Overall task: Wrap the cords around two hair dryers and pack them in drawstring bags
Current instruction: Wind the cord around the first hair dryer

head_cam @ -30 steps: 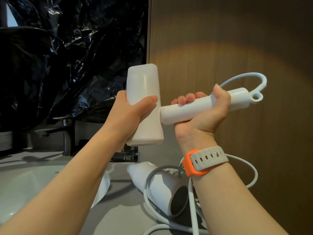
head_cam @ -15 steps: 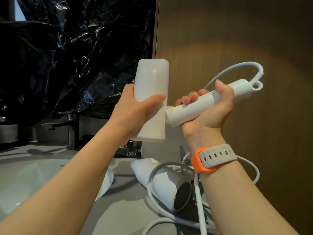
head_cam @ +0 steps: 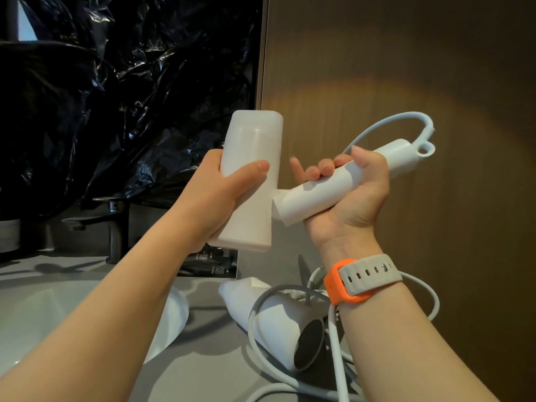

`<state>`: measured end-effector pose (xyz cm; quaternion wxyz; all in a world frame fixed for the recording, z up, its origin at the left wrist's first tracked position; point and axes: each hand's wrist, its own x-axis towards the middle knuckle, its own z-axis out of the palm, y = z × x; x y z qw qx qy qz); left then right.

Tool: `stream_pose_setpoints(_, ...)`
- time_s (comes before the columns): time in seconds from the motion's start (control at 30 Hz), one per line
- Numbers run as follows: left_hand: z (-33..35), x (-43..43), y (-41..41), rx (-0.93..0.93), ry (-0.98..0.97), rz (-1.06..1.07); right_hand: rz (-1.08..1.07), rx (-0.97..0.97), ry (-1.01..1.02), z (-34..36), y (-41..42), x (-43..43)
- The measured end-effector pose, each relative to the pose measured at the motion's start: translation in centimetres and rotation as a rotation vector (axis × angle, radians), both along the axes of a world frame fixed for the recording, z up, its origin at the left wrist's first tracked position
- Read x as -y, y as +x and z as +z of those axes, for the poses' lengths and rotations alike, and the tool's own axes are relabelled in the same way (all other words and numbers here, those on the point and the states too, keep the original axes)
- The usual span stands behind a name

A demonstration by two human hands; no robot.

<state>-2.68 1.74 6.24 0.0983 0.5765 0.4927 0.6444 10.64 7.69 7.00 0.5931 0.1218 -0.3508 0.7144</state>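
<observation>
I hold a white hair dryer (head_cam: 249,158) up in front of me. My left hand (head_cam: 220,195) grips its upright barrel. My right hand (head_cam: 351,195) grips its handle (head_cam: 316,195), which tilts up to the right, with the index finger lifted off. Its white cord (head_cam: 385,123) loops out of the handle's end and runs down behind my right hand. A second white hair dryer (head_cam: 272,317) lies on the grey counter (head_cam: 203,378) below, with loose cord (head_cam: 336,361) coiled over and around it.
A white basin (head_cam: 37,311) sits at the lower left with a dark tap (head_cam: 113,224) behind it. Crumpled black plastic (head_cam: 121,91) covers the area above. A brown wall panel (head_cam: 406,68) stands to the right. My right wrist wears an orange and grey watch (head_cam: 359,280).
The handle has tilted further up at its cord end while the barrel stays upright. My right index finger has lifted off the handle.
</observation>
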Motion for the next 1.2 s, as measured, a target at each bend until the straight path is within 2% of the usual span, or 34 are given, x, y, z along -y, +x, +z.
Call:
stream_pose_setpoints(0.07, -0.1, 0.1, 0.2, -0.056, 0.009, 0.037, 0.022, 0.056, -0.019, -0.1, 0.2, 0.0)
stream_pose_setpoints(0.2, -0.3, 0.0, 0.6, -0.022, 0.01, 0.046, 0.002, 0.108, -0.053, -0.2, 0.3, -0.3)
stream_pose_setpoints(0.43, -0.3, 0.1, 0.8, -0.052, -0.004, 0.07, 0.029, 0.199, 0.01, -0.2, 0.9, -0.7)
stream_pose_setpoints(0.87, -0.6, -0.3, 1.2, -0.083, -0.04, 0.081, 0.093, 0.303, -0.001, -0.1, 1.9, -1.2)
stream_pose_setpoints(1.07, -0.5, 0.1, 1.0, -0.22, -0.062, 0.071, 0.172, 0.424, 0.05, -0.2, 1.8, -0.8)
stream_pose_setpoints(1.2, -0.8, 0.1, 0.5, -0.181, -0.064, 0.015, 0.157, 0.451, 0.042, -0.5, 1.3, -0.7)
